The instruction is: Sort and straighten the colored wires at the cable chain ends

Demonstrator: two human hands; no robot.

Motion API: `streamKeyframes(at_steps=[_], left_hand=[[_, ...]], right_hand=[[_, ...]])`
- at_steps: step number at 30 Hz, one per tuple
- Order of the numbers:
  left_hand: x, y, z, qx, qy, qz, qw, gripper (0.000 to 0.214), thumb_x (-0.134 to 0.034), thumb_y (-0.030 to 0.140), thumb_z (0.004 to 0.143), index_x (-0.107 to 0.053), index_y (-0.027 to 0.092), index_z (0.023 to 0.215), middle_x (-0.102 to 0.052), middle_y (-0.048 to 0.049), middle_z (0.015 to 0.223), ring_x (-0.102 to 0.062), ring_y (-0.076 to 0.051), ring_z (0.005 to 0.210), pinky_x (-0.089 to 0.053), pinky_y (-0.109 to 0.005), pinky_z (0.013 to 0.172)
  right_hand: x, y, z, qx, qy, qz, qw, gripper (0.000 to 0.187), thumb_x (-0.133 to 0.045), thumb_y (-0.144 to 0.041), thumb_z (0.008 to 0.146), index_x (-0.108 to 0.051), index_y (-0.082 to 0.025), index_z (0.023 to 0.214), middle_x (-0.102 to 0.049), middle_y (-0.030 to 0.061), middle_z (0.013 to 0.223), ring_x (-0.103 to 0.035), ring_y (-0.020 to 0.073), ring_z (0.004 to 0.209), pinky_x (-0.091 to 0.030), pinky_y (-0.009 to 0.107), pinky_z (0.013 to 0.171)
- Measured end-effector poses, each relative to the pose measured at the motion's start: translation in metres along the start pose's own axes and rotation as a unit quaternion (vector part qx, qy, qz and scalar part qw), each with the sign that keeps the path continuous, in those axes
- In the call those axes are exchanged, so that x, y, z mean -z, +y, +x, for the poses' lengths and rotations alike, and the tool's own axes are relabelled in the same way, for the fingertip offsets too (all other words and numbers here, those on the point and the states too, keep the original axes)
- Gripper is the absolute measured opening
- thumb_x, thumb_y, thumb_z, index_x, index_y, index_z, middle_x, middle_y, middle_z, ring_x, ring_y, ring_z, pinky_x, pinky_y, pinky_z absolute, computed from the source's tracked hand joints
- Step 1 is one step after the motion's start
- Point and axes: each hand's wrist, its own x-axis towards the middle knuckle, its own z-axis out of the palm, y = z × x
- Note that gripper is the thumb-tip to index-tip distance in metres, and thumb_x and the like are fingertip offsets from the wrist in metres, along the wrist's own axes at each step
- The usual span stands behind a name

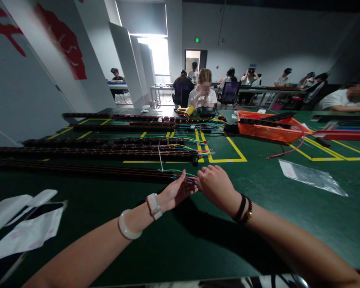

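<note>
A bundle of coloured wires (191, 180), with green, red and blue strands, comes out of the end of a long black wire harness (108, 171) on the green table. My left hand (174, 194) holds the bundle from below, its thumb raised and its fingers under the strands. Right beside it, my right hand (216, 183) is closed around the wire ends, and its fingers hide the tips. A white cable tie (160, 158) sticks up from the harness near its end.
More black harnesses (108, 152) with loose wire ends lie beyond. An orange basket (267, 134) holds dark parts at the back right. A clear plastic bag (312, 178) lies right, white packaging (27, 232) left. A co-worker (202, 94) sits across the table.
</note>
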Motion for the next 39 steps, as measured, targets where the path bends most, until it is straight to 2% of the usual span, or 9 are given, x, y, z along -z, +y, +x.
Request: streamKeyframes(at_steps=[4,9,12,18,22,26,28,34,39], left_hand=[[-0.001,0.000,0.000,-0.007,-0.026,-0.002,1.000,0.040,-0.046,0.041,0.090,-0.067,0.007,0.091,-0.071,-0.0127,0.096,-0.065,-0.019,0.090,-0.044,-0.035,0.095],[-0.006,0.004,-0.001,0.005,-0.021,-0.001,1.000,0.033,-0.040,0.029,0.093,-0.064,0.006,0.092,-0.068,-0.0162,0.100,-0.063,-0.021,0.098,-0.042,-0.037,0.099],[-0.006,0.005,-0.002,0.004,-0.026,0.000,1.000,0.028,-0.042,0.026,0.093,-0.063,0.007,0.091,-0.068,-0.0156,0.096,-0.064,-0.020,0.096,-0.041,-0.038,0.100],[-0.001,0.002,0.000,0.011,-0.003,-0.011,1.000,0.024,-0.045,0.024,0.091,-0.062,0.008,0.090,-0.068,-0.0147,0.095,-0.065,-0.019,0.092,-0.041,-0.037,0.099],[0.004,-0.001,0.005,0.003,-0.007,-0.033,0.999,0.025,-0.042,0.021,0.092,-0.063,0.010,0.083,-0.069,-0.0092,0.083,-0.066,-0.017,0.084,-0.042,-0.037,0.098],[0.004,-0.002,0.006,0.009,0.008,-0.027,1.000,0.024,-0.042,0.019,0.092,-0.064,0.012,0.084,-0.070,-0.0078,0.083,-0.066,-0.017,0.082,-0.044,-0.038,0.097],[0.002,0.000,0.003,0.010,0.010,-0.019,1.000,0.024,-0.042,0.020,0.092,-0.064,0.011,0.087,-0.070,-0.0093,0.087,-0.066,-0.018,0.086,-0.044,-0.037,0.097],[-0.007,0.003,-0.006,-0.001,0.007,0.009,1.000,0.027,-0.042,0.025,0.092,-0.064,0.010,0.086,-0.070,-0.0111,0.085,-0.066,-0.019,0.081,-0.047,-0.037,0.089],[-0.007,0.003,-0.005,0.000,0.026,0.013,1.000,0.025,-0.041,0.023,0.092,-0.062,0.010,0.086,-0.069,-0.0098,0.080,-0.066,-0.017,0.075,-0.049,-0.034,0.080]], right_hand=[[-0.004,0.022,0.011,-0.045,0.022,-0.003,0.999,0.023,-0.046,-0.027,0.090,-0.064,-0.015,0.083,-0.066,0.0110,0.084,-0.056,0.0218,0.084,-0.034,0.032,0.072],[-0.051,0.042,0.031,-0.060,0.003,0.003,0.998,0.025,-0.050,-0.033,0.089,-0.066,-0.015,0.082,-0.067,0.0114,0.090,-0.057,0.0237,0.089,-0.035,0.032,0.073],[-0.067,0.045,0.036,-0.046,-0.026,0.020,0.998,0.023,-0.052,-0.031,0.088,-0.067,-0.014,0.081,-0.068,0.0105,0.088,-0.059,0.0223,0.087,-0.036,0.031,0.073],[-0.040,0.040,0.028,-0.037,-0.024,0.072,0.996,0.033,-0.048,-0.044,0.090,-0.066,-0.017,0.082,-0.069,0.0083,0.081,-0.062,0.0182,0.075,-0.036,0.026,0.065],[-0.028,0.020,0.020,0.020,-0.034,0.089,0.995,0.035,-0.047,-0.048,0.089,-0.063,-0.018,0.082,-0.068,0.0067,0.075,-0.062,0.0177,0.069,-0.035,0.025,0.060],[-0.032,0.005,0.016,0.059,-0.041,0.046,0.996,0.015,-0.049,-0.024,0.089,-0.062,-0.016,0.087,-0.068,0.0083,0.079,-0.063,0.0188,0.075,-0.037,0.027,0.066],[-0.033,0.004,0.016,0.064,-0.050,0.031,0.996,0.014,-0.049,-0.013,0.086,-0.062,-0.015,0.086,-0.068,0.0084,0.079,-0.063,0.0187,0.076,-0.037,0.028,0.069],[-0.032,0.019,0.023,0.096,-0.001,0.019,0.995,0.013,-0.052,-0.019,0.086,-0.065,-0.016,0.086,-0.067,0.0080,0.082,-0.059,0.0200,0.082,-0.035,0.031,0.074],[-0.046,0.020,0.028,0.140,-0.027,0.011,0.990,0.012,-0.054,-0.016,0.085,-0.064,-0.014,0.090,-0.067,0.0069,0.080,-0.059,0.0188,0.079,-0.035,0.031,0.074]])
